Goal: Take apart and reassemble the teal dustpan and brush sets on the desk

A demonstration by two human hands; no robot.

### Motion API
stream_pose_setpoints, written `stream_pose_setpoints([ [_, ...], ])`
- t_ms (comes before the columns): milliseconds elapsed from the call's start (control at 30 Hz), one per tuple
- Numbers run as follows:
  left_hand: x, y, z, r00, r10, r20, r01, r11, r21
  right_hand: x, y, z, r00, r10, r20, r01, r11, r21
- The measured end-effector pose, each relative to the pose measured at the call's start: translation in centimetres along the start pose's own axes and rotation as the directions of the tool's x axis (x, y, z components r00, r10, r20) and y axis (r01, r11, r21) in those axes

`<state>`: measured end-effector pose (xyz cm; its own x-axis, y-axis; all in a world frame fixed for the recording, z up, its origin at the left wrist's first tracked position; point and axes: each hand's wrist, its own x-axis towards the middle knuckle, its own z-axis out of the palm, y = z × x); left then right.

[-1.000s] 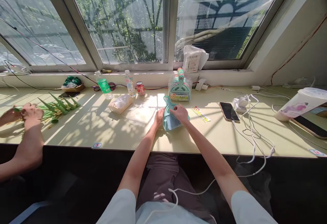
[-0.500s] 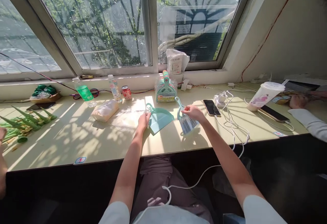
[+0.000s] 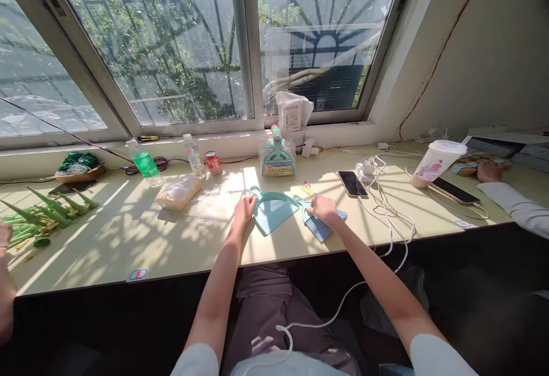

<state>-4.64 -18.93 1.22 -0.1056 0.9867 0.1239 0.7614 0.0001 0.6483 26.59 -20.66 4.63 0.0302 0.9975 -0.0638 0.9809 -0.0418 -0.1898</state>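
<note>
A small teal dustpan lies flat on the pale yellow counter. My left hand grips its left edge near the handle, fingers curled. To its right lies a small teal hand brush with grey-blue bristles, down on the counter. My right hand is closed over the brush's handle end. A packaged brush-and-dustpan set stands behind them by the window sill.
A wrapped packet, two bottles and a red can stand at the back left. A phone, a white charger with cables and a lidded cup lie right. Other people's hands show at the far left and the far right.
The brush and dustpan, held together a second ago, have been separated. My right hand has lowered the brush from the air onto the counter right of the dustpan. The view swung right.
</note>
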Motion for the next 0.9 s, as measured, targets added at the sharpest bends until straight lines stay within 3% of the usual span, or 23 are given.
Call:
stream_pose_setpoints([
  [133, -0.4, 0.7, 0.6, 0.997, 0.076, 0.026, -0.075, 0.997, -0.036, 0.4, -0.6, -1.5, 0.997, 0.034, -0.072, -0.030, 0.998, 0.056],
  [267, -0.8, 1.5, 1.7, 0.970, 0.191, 0.153, -0.172, 0.977, -0.126, 0.7, -3.6, -1.8, 0.978, -0.149, -0.145, 0.164, 0.982, 0.097],
  [367, -0.9, 1.6, 2.0, 0.941, 0.266, 0.208, -0.220, 0.951, -0.217, 0.9, -6.7, -0.6, 0.956, -0.284, -0.069, 0.288, 0.956, 0.051],
  [500, -0.8, 1.0, 1.6, 0.964, 0.214, 0.155, -0.191, 0.970, -0.153, 1.5, -9.3, 1.1, 0.960, -0.279, -0.023, 0.280, 0.959, 0.041],
  [667, -0.5, 1.2, 1.9, 0.984, 0.153, 0.091, -0.154, 0.988, -0.006, 2.0, -9.6, 1.8, 0.958, -0.285, -0.039, 0.288, 0.952, 0.101],
  [900, -0.5, 2.0, 2.9, 0.984, 0.144, 0.109, -0.155, 0.983, 0.100, 2.6, -10.8, 2.1, 0.964, -0.263, -0.038, 0.266, 0.954, 0.138],
])
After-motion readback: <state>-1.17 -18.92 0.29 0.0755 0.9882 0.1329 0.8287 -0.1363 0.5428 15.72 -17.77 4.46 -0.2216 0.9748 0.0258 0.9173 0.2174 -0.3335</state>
